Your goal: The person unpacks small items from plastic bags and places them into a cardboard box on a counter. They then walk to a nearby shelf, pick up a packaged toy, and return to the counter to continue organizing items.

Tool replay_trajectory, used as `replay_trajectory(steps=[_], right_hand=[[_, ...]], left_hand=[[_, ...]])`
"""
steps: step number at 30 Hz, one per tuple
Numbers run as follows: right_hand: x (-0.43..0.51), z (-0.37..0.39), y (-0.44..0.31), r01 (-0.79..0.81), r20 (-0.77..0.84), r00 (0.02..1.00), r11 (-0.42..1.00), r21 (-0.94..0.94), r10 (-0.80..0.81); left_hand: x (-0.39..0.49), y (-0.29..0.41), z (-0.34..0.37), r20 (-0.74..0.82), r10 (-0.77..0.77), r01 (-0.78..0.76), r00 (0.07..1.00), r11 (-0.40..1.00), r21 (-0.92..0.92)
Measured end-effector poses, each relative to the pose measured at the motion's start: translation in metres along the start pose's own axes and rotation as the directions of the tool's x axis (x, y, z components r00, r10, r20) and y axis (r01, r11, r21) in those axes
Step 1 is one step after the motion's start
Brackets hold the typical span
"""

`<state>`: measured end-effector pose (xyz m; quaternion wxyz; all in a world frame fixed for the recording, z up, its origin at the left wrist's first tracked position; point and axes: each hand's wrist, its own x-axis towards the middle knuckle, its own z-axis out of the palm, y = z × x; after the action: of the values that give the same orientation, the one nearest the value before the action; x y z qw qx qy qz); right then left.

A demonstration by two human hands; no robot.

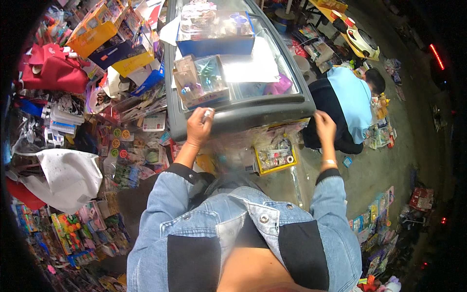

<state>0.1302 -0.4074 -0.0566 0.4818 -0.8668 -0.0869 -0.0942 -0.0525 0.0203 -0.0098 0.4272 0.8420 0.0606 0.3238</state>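
My left hand [199,124] is at the front left corner of a glass-topped chest freezer [240,118], its fingers closed on a small white item [208,112] too small to name. My right hand [324,124] is beside the freezer's front right corner with curled fingers; whether it holds anything cannot be told. On the glass lid, just beyond my left hand, stands an open cardboard box [215,96] with small figures in it. Farther back a blue box [215,45] holds clear-wrapped items. White paper [251,65] lies flat beside them.
A person in a light blue top [348,98] bends low at the right, near my right hand. Below the freezer's front edge sits a yellow crate [277,169] of small goods. Packed merchandise, a red bag [54,73] and a white bag [69,175] crowd the left side.
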Motion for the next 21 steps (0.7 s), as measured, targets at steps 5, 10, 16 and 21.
replay_trajectory(steps=[5,10,16,21], right_hand=[[0.079,0.182,-0.152,0.421,0.296,0.873,0.905,-0.055,-0.388],[0.117,0.285,-0.204,0.675,0.244,0.73,0.728,-0.116,-0.638],[0.116,0.31,-0.213,0.596,0.411,0.799,0.67,-0.442,-0.44],[0.108,0.295,-0.205,0.589,0.371,0.804,0.712,-0.383,-0.465]], left_hand=[[0.004,-0.01,0.001,0.092,0.145,-0.156,0.985,0.979,0.13],[0.001,-0.015,0.003,0.089,0.16,-0.172,0.983,0.974,0.148],[0.0,-0.017,0.004,0.134,0.208,-0.228,0.969,0.961,0.158],[-0.001,-0.021,0.005,0.133,0.187,-0.216,0.973,0.943,0.252]])
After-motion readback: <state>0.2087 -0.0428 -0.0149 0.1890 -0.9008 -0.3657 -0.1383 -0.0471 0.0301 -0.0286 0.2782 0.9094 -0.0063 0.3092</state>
